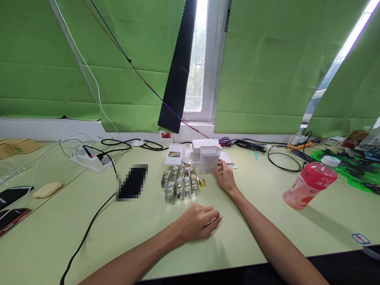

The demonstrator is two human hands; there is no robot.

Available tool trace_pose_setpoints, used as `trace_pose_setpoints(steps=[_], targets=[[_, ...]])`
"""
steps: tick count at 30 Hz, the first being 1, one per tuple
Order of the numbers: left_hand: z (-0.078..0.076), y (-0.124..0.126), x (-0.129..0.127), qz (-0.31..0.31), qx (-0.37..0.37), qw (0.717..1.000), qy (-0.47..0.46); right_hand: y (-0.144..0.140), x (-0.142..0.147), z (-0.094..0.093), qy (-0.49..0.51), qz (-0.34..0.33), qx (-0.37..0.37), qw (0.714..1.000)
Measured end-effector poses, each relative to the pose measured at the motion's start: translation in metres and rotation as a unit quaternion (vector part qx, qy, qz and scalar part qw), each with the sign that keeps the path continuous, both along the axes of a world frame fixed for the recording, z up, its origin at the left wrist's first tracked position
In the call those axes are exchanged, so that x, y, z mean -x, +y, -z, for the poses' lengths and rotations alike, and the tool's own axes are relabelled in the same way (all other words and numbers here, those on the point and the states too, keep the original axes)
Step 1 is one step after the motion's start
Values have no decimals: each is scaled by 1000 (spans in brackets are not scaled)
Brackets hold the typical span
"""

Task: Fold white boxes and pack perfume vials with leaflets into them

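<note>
My right hand (pixel 226 177) reaches forward and its fingers touch the side of a small white box (pixel 208 160) standing on the pale green table (pixel 255 221). More white boxes (pixel 204 145) are stacked just behind it. My left hand (pixel 199 224) rests on the table in front, fingers curled loosely over something white that I cannot make out. Between the hands lies a cluster of several small glass bottles with gold caps (pixel 179 183). A loose gold cap (pixel 202 183) sits at its right edge.
A pink drink bottle (pixel 309 182) lies tilted at right. A white power strip (pixel 89 160) and black cables (pixel 89 229) cross the left side, near a blurred dark object (pixel 132 182). Phones (pixel 13 194) lie far left. Green curtains hang behind.
</note>
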State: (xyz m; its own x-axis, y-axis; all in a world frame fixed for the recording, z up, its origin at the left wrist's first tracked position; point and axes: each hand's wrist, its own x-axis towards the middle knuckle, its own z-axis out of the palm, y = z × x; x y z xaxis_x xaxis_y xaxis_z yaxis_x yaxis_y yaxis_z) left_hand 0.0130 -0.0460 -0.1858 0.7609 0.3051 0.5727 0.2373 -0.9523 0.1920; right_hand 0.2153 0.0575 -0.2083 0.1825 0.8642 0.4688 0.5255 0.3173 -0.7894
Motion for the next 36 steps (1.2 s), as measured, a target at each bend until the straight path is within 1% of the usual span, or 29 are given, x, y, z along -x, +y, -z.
trace_pose_setpoints(steps=[3, 6, 10, 13, 15, 17, 19, 20, 21, 22, 23, 24, 26, 28, 31, 34, 36], targets=[[1, 0, 0, 5, -1, 1000, -7, -1, 1, 0, 1, 14, 3, 1000], [1, 0, 0, 9, -11, 1000, -14, -3, 2, -1, 6, 41, 8, 999], [-7, 3, 2, 3, -61, 998, -27, -8, 2, -2, 12, 80, 22, 996], [-20, 6, 6, -10, -117, 992, -49, -12, 2, -2, 8, 87, 43, 995], [-33, 9, 9, -36, -142, 987, -72, -13, 2, -2, -2, 71, 58, 996], [-49, 14, 13, -85, -132, 982, -102, -14, 5, -1, -14, 43, 70, 997], [-68, 22, 18, -150, -78, 977, -132, -15, 8, -1, -22, 13, 77, 997], [-79, 29, 22, -202, -33, 968, -147, -15, 9, -1, -24, 1, 79, 997], [-88, 38, 26, -260, 22, 953, -154, -16, 11, -1, -26, -10, 80, 996], [-97, 49, 31, -303, 76, 939, -145, -17, 12, -2, -27, -20, 81, 996], [-105, 62, 36, -345, 113, 923, -129, -17, 12, -2, -28, -27, 81, 996], [-110, 77, 42, -390, 135, 905, -103, -18, 13, -3, -29, -32, 80, 996], [-115, 109, 55, -488, 184, 853, -37, -19, 14, -3, -31, -39, 78, 996], [-111, 141, 66, -532, 209, 820, -23, -19, 14, -3, -34, -44, 75, 996], [-97, 178, 79, -577, 248, 778, -11, -20, 15, -4, -42, -53, 73, 995], [-82, 201, 85, -606, 289, 741, -9, -20, 16, -6, -51, -56, 71, 995], [-75, 210, 87, -608, 314, 729, -14, -21, 16, -7, -56, -55, 71, 994]])
